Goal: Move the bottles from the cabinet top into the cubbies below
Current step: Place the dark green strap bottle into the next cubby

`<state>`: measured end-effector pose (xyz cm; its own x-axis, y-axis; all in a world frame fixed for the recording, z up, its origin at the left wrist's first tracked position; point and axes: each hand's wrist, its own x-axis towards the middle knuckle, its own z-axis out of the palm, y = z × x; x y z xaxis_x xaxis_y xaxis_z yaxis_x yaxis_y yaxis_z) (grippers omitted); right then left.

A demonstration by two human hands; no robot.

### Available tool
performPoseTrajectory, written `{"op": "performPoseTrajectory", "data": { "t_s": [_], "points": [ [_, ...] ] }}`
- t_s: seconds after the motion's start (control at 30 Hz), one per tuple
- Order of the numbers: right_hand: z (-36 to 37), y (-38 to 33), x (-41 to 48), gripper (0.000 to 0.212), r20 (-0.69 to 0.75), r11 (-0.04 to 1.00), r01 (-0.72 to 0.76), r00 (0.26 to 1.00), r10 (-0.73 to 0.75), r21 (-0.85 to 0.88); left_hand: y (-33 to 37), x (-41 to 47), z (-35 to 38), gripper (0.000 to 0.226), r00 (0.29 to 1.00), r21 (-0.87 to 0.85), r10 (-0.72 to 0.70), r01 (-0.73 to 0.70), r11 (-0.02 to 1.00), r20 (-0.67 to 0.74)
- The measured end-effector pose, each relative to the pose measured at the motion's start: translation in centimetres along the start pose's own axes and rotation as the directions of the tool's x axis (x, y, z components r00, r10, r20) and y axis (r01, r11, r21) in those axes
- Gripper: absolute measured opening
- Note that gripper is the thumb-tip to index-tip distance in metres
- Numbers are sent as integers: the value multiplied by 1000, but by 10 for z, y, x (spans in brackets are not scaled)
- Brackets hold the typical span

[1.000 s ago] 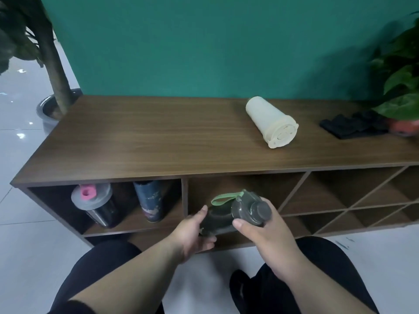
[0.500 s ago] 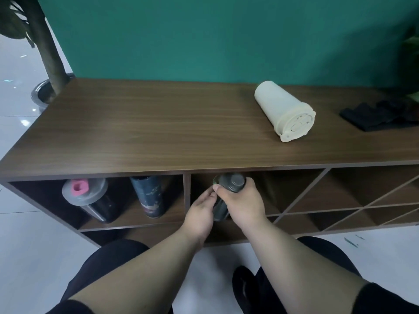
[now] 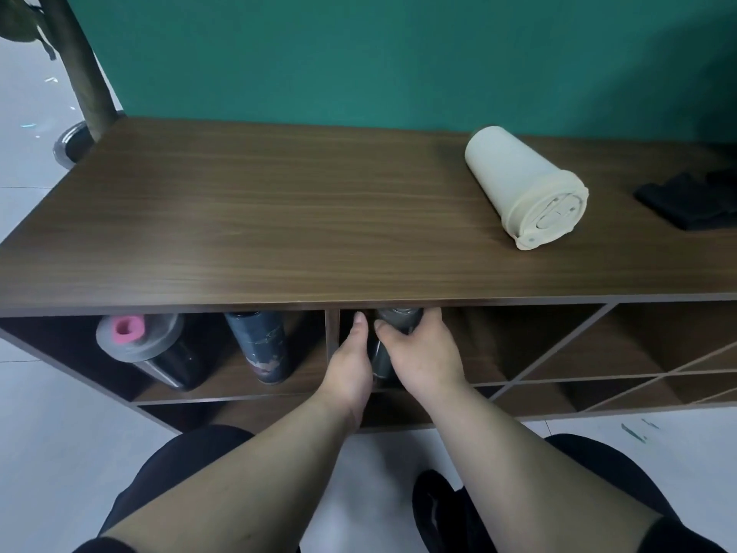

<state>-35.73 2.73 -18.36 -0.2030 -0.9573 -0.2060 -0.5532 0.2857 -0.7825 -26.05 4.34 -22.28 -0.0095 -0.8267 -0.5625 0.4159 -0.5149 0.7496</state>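
A dark green bottle [image 3: 395,318] stands upright inside the middle cubby [image 3: 518,345], just under the cabinet top [image 3: 259,229]. My right hand [image 3: 422,353] wraps around its upper part. My left hand [image 3: 351,365] rests against its left side, thumb up. Most of the bottle is hidden behind my hands. A cream tumbler [image 3: 526,185] lies on its side on the cabinet top at the right. In the left cubby sit a grey-lidded shaker with a pink cap [image 3: 143,345] and a dark patterned bottle [image 3: 263,345].
Black cloth [image 3: 694,201] lies at the cabinet top's right end. Diagonal dividers [image 3: 598,361] split the cubbies on the right. A plant trunk in a pot [image 3: 83,81] stands beyond the cabinet's left end. My knees are close to the cabinet front.
Both hands carried the green bottle from in front of the cabinet into the middle cubby, turning it upright and pushing it deeper under the top.
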Motion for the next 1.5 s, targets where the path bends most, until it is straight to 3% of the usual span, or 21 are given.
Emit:
{"op": "performPoseTrajectory", "data": {
  "t_s": [0.13, 0.37, 0.7, 1.1, 1.2, 1.27, 1.33, 1.4, 1.5],
  "points": [
    [1, 5, -8, 49, 48, 999, -1, 999, 3, -32, 1, 3, 1, 43, 999, 28, 25, -24, 999, -40],
    [2, 6, -13, 50, 79, 1000, -5, 997, 7, -19, 8, -7, 2, 26, 996, 82, 70, -66, 994, -47],
    [-1, 5, -18, 53, 121, 1000, -25, 992, 27, -14, 4, -6, -8, 42, 999, 179, 43, -43, 983, 3],
    [-1, 5, -16, 55, 182, 999, -37, 983, 32, 23, 14, -24, -2, 38, 1000, 168, 28, -25, 985, -15],
    [-5, 5, -18, 74, 202, 996, -90, 976, 84, 20, 13, -24, -3, 37, 1000, 175, 18, -14, 985, -19],
    [-13, 3, -23, 86, 212, 992, -128, 969, 126, -5, 11, -28, -5, 47, 1000, 207, -1, 2, 978, -8],
    [-27, -2, -33, 78, 243, 986, -148, 956, 164, -83, 7, -37, -6, 53, 1000, 220, -16, 20, 975, -19],
    [-51, -8, -46, 56, 254, 986, -102, 958, 132, -129, 2, -46, -5, 50, 996, 220, -83, 83, 972, -9],
    [-92, -21, -60, 15, 37, 999, 34, 999, -33, -23, -5, -58, -2, 53, 987, 221, -159, 152, 963, 17]
  ]
}}
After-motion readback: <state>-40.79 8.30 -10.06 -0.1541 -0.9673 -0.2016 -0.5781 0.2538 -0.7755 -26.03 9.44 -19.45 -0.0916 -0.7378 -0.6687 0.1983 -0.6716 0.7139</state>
